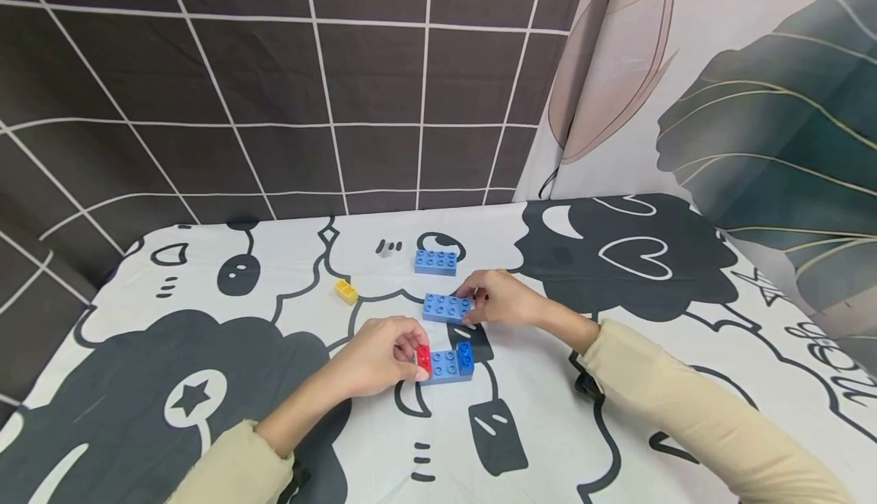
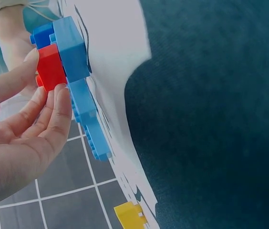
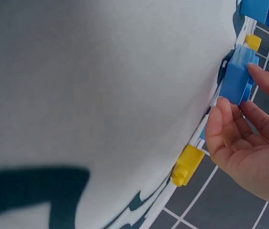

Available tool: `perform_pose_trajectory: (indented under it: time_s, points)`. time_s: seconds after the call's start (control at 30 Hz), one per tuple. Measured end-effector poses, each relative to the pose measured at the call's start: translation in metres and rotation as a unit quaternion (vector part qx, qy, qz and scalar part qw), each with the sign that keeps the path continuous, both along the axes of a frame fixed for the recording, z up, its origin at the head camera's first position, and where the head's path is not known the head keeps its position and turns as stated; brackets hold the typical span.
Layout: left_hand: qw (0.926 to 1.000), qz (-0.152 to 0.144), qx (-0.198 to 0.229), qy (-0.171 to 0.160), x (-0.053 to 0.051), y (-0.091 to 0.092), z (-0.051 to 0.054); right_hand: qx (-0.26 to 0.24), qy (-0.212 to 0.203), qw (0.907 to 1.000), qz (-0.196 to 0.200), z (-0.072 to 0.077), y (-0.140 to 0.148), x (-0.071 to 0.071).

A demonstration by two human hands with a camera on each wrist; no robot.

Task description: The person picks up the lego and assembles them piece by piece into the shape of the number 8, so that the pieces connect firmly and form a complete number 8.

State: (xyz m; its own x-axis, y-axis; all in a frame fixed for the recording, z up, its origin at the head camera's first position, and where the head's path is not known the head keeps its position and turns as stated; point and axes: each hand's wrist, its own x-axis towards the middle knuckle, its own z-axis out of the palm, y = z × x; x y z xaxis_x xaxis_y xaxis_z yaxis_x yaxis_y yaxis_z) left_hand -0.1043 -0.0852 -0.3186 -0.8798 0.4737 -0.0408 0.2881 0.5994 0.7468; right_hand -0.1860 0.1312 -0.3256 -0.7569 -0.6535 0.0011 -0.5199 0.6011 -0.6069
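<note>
In the head view my left hand [image 1: 378,357] pinches a small red brick [image 1: 424,358] between thumb and fingers. That brick sits at the left end of a light blue building brick [image 1: 444,367], whose right end carries a small dark blue brick [image 1: 465,356]. Just behind, a second light blue brick [image 1: 444,307] lies on the cloth, its right end held by my right hand [image 1: 505,298]. From the right wrist, the thumb [image 3: 268,83] and fingers show at that brick's end [image 3: 236,74]. The left wrist view shows the red brick [image 2: 51,67] against the light blue one.
Farther back lies a third light blue brick [image 1: 435,263]. A small yellow brick [image 1: 346,291] is to the left. Another yellow brick [image 3: 188,164] shows beyond my right hand in the right wrist view. Everything lies on a patterned cloth [image 1: 548,413] before a dark grid-patterned hanging [image 1: 370,78].
</note>
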Motion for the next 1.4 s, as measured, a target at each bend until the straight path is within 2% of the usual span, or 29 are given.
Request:
perform_pose_trajectory:
  time_s: [0.27,0.5,0.7,0.87,1.07,1.4]
  points:
    - [1.0000,0.003,-0.004,0.003,0.000,0.000,-0.002,0.003,-0.003,0.9999,0.014,0.014,0.010,0.006]
    - [0.9999,0.006,-0.009,0.006,0.000,0.000,-0.005,-0.011,-0.023,0.9983,0.053,0.033,0.021,0.013]
    - [0.9999,0.002,-0.009,0.011,0.001,0.000,-0.004,-0.021,-0.034,0.9949,0.092,0.044,0.026,0.021]
    - [0.9998,-0.001,-0.010,0.015,0.001,0.000,-0.003,-0.034,-0.053,0.9915,0.114,0.043,0.024,0.028]
    - [0.9997,0.009,-0.019,0.009,0.002,0.001,-0.002,-0.042,-0.077,0.9889,0.120,0.038,0.019,0.037]
    - [0.9997,0.001,-0.020,0.016,0.003,0.001,0.000,-0.048,-0.072,0.9878,0.129,0.029,0.015,0.038]
